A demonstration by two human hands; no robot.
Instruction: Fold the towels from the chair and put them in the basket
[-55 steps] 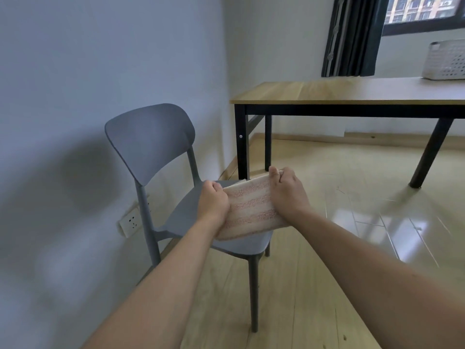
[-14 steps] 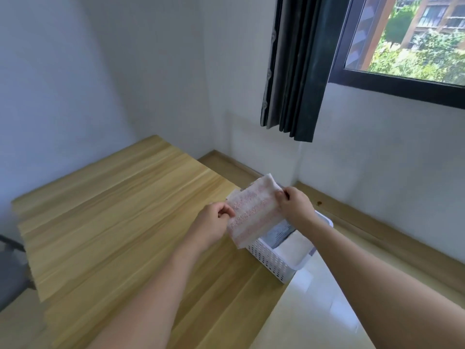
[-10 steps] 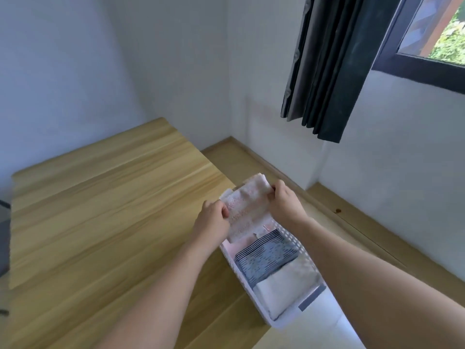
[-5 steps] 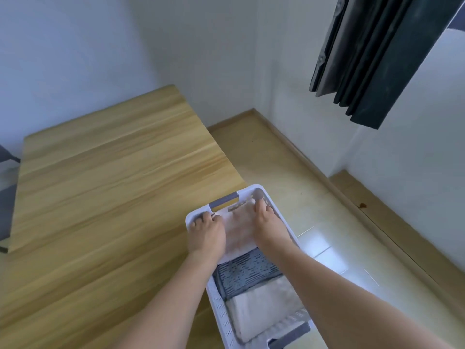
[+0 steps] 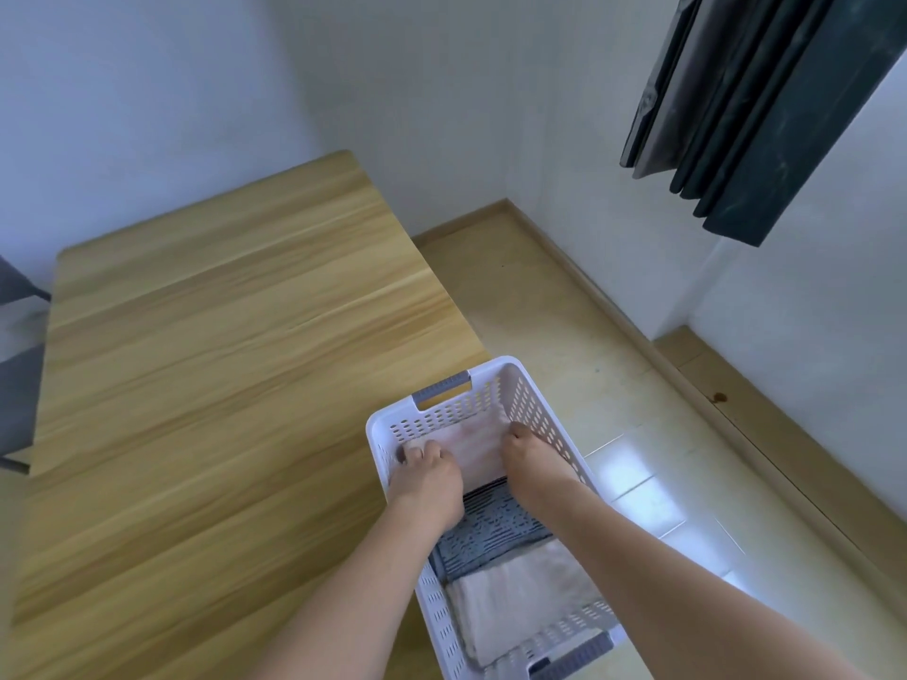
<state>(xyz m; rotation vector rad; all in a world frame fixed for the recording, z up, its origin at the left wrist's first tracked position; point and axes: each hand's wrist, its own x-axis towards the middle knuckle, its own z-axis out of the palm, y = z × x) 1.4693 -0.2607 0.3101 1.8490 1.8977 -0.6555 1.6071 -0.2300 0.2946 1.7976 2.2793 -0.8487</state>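
A white perforated basket [image 5: 536, 409] stands at the right edge of the wooden table [image 5: 221, 360]. The folded pink striped towel [image 5: 475, 446] lies low in the basket's far end. My left hand [image 5: 426, 476] grips its left edge with curled fingers. At the towel's right edge, my right hand [image 5: 529, 458] holds on with its fingertips down beside the basket wall. Behind the pink towel lie a folded grey striped towel [image 5: 491, 525] and a folded off-white towel [image 5: 520, 591], filling the near part of the basket.
The grey chair [image 5: 17, 336] shows partly at the left edge, beyond the table. A dark curtain [image 5: 746, 110] hangs at the upper right. Tiled floor [image 5: 613, 385] and a wooden skirting run along the wall to the right of the basket.
I carried the folded pink towel from the chair to the table. Over the last second both hands lowered it from above the basket down into its far end.
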